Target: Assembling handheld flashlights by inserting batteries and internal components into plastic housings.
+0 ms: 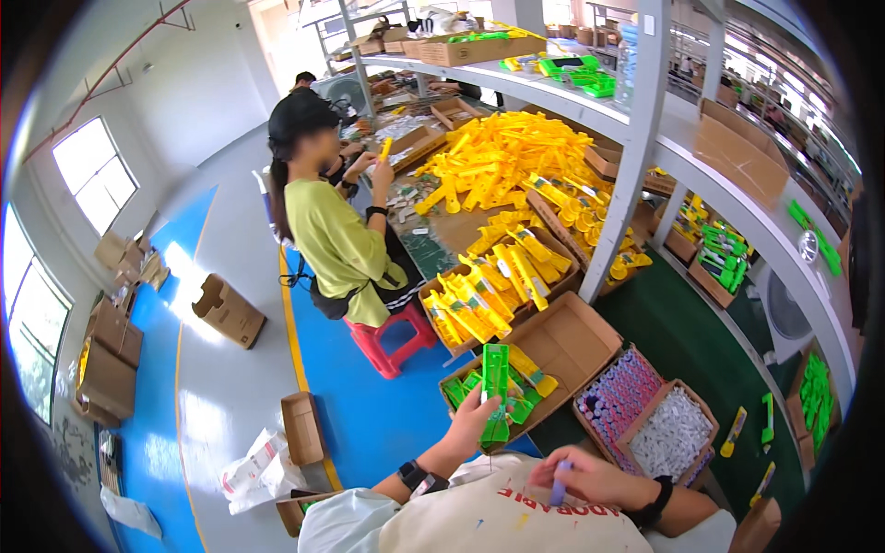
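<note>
My left hand (470, 420) is closed round a long green plastic shell (496, 380), held upright with its hollow side showing. Close to my apron, my right hand (592, 479) grips a small purple cylinder (559, 485) between thumb and fingers. Below and beyond the shell lies an open cardboard box (579, 334) with several green shells (522, 405) and a yellow plastic piece (533, 370) in it. Right of that stand a box of purple and pink cylinders (616, 402) and a box of small white parts (671, 420).
Boxes of yellow plastic pieces (475, 300) and a large yellow heap (516, 152) cover the bench ahead. A person in a green top (332, 221) sits on a red stool (392, 346) at left. A grey shelf post (631, 157) rises at right. Cartons (230, 311) stand on the floor.
</note>
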